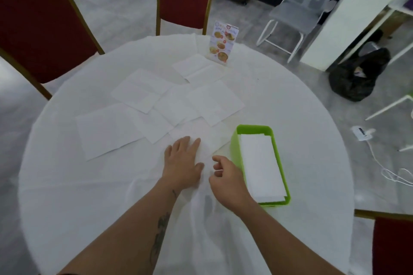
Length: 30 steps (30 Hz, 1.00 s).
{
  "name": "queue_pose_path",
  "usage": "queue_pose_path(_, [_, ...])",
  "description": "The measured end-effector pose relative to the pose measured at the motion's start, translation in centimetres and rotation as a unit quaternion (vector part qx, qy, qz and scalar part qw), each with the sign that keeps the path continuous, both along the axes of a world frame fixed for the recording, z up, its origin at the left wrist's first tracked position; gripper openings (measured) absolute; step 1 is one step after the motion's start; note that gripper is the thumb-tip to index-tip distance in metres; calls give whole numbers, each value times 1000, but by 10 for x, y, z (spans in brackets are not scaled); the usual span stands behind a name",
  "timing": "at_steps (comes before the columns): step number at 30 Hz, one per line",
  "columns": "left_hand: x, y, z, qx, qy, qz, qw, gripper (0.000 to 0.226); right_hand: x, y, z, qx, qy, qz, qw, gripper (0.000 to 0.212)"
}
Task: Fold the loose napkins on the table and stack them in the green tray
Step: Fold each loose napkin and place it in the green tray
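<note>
Several loose white napkins (143, 94) lie spread and overlapping across the middle of the round table. The nearest napkin (205, 138) lies just in front of me. My left hand (183, 161) rests flat on it with straight fingers. My right hand (225, 174) is beside it, fingers curled, pinching that napkin's near edge. The green tray (235, 140) stands to the right of my hands and holds a stack of folded white napkins (260, 163).
The table wears a white cloth (78, 196). A menu card stand (222, 43) stands at the far side. Red chairs (40, 29) ring the table on the left and back; another chair (393, 245) is near right. A black bag (357, 76) lies on the floor.
</note>
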State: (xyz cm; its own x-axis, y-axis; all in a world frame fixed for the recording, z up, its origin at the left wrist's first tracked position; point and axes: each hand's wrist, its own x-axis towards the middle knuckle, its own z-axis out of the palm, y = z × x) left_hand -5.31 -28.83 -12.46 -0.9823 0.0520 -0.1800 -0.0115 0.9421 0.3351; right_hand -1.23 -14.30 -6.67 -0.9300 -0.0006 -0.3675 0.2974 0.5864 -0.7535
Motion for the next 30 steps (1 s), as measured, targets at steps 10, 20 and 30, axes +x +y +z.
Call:
queue_pose_path(10, [-8,0,1,60,85,67,992,17,-7,3,-6,-8,-45,-46,998,58])
queue_pose_path(20, [43,-29,15,193,119,95,969,4,-8,-15,-22,-279,-167,-290,900,31])
queue_pose_path(30, [91,-64,27,223,51,30,973,10,-2,-30,-18,-326,-126,-361,864,9])
